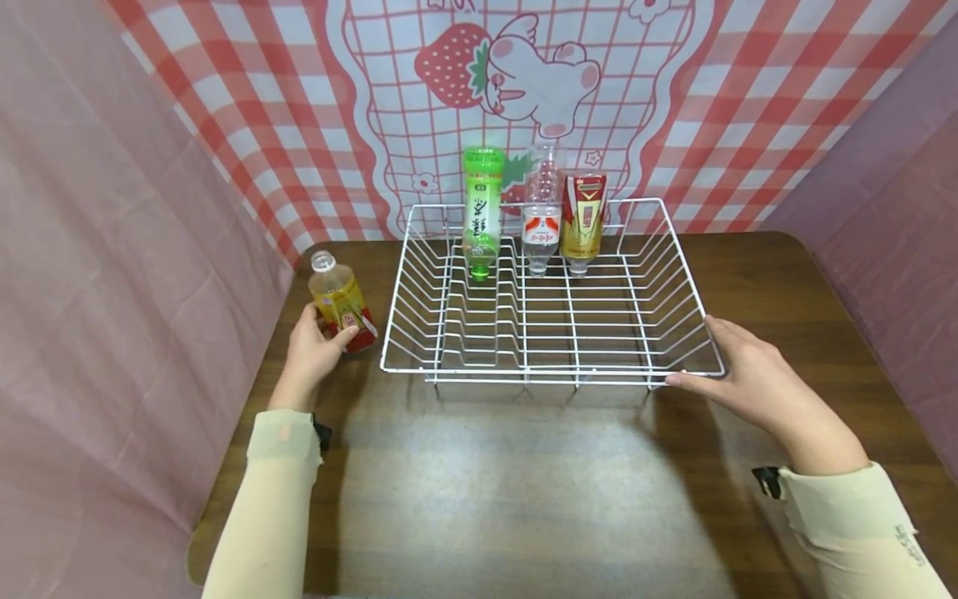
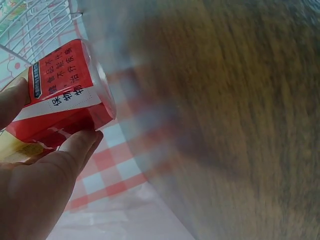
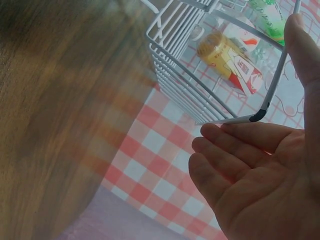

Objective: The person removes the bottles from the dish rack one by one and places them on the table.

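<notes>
My left hand (image 1: pixel 312 348) grips a yellow-and-red labelled plastic bottle (image 1: pixel 346 306) on the left of the table, thumb on one side and fingers on the other. The bottle has a whitish neck end pointing up and away; its red base (image 2: pixel 80 85) faces the left wrist camera. At the front right corner of a white wire dish rack (image 1: pixel 550 373), my right hand (image 1: pixel 756 378) touches the rim, thumb along the front and fingers, fairly straight, against the right side. In the right wrist view the palm of that hand (image 3: pixel 260 175) holds nothing.
Inside the rack, along its back, a green bottle (image 1: pixel 482 212), a clear bottle (image 1: pixel 540 237) and a red-and-gold labelled bottle (image 1: pixel 584 216) stand neck down. Behind the wooden table (image 1: pixel 524 482) hangs a red checked cloth (image 1: pixel 763 100); a pink curtain (image 1: pixel 90 291) borders the left.
</notes>
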{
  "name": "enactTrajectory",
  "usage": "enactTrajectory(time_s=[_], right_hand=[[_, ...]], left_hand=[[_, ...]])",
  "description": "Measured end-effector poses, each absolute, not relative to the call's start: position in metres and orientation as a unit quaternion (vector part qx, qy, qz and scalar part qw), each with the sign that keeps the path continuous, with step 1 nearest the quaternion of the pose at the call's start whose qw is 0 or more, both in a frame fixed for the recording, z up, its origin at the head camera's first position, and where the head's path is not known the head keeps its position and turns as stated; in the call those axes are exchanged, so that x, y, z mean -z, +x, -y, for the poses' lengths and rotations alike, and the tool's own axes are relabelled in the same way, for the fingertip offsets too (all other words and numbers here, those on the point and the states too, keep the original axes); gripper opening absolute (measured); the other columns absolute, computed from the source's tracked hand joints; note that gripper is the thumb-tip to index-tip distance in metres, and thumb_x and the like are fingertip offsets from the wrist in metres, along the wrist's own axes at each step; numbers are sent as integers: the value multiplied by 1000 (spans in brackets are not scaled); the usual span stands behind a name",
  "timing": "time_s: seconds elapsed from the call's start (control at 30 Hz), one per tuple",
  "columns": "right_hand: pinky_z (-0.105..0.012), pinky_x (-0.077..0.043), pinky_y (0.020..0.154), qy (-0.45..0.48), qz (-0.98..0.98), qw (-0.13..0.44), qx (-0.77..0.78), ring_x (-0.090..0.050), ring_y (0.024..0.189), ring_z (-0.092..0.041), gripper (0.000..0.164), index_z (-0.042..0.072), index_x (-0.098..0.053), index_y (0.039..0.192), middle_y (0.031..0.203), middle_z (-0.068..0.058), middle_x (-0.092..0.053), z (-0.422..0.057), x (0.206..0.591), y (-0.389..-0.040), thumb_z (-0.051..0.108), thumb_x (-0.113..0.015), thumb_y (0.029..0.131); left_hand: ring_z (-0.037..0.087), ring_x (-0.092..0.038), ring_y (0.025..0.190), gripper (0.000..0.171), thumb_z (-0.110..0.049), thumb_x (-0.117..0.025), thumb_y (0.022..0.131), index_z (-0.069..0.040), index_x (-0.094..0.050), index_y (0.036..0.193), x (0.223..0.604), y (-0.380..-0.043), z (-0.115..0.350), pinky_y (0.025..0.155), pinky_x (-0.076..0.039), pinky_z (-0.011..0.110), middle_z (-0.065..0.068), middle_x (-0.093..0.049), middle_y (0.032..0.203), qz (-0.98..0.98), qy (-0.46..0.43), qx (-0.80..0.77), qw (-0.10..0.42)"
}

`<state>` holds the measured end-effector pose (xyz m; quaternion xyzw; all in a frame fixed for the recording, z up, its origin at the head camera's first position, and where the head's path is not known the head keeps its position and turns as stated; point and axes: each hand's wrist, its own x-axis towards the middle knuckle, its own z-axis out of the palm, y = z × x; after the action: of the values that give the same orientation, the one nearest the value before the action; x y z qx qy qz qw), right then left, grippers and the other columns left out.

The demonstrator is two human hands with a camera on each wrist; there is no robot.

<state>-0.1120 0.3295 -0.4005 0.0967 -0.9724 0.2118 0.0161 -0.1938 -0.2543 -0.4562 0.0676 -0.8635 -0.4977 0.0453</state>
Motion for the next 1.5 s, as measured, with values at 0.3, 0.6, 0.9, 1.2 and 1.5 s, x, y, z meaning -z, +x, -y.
enactTrajectory(time_s=[0.3, 0.6, 0.9, 1.2, 1.5], right_hand=[[-69, -37, 99, 105, 972, 29, -210, -43, 127, -56, 109, -14, -40, 146, 138, -40, -46, -328, 400, -112, 50, -89, 73], [-69, -38, 99, 112, 970, 34, -215, -45, 127, -55, 106, -11, -42, 146, 138, -37, -48, -327, 400, -112, 48, -90, 73], [-68, -38, 98, 112, 967, 36, -224, -46, 126, -53, 103, -8, -45, 146, 137, -34, -51, -326, 401, -111, 49, -91, 73], [-68, -38, 99, 110, 969, 36, -216, -46, 126, -54, 105, -10, -44, 146, 138, -35, -50, -328, 401, -112, 49, -91, 72], [-69, -37, 99, 103, 973, 26, -207, -43, 128, -56, 109, -14, -40, 146, 140, -39, -46, -329, 400, -113, 50, -90, 72]], left_hand=[[47, -55, 122, 63, -2, -73, 92, 11, -38, 142, 457, -195, 256, 102, -47, 52, 36, -53, 135, 879, 53, 474, 26], [48, -50, 127, 62, 2, -69, 94, 14, -33, 142, 457, -194, 259, 106, -43, 52, 39, -49, 136, 874, 42, 484, 3], [48, -47, 127, 61, 8, -68, 91, 14, -33, 142, 462, -197, 264, 109, -38, 54, 37, -48, 135, 883, 20, 468, -1], [49, -44, 131, 61, 10, -65, 93, 14, -31, 144, 463, -199, 267, 110, -37, 55, 39, -45, 139, 883, 11, 470, -8], [50, -43, 133, 63, 11, -64, 93, 13, -30, 146, 459, -199, 268, 110, -39, 52, 39, -41, 144, 876, 19, 481, -17]])
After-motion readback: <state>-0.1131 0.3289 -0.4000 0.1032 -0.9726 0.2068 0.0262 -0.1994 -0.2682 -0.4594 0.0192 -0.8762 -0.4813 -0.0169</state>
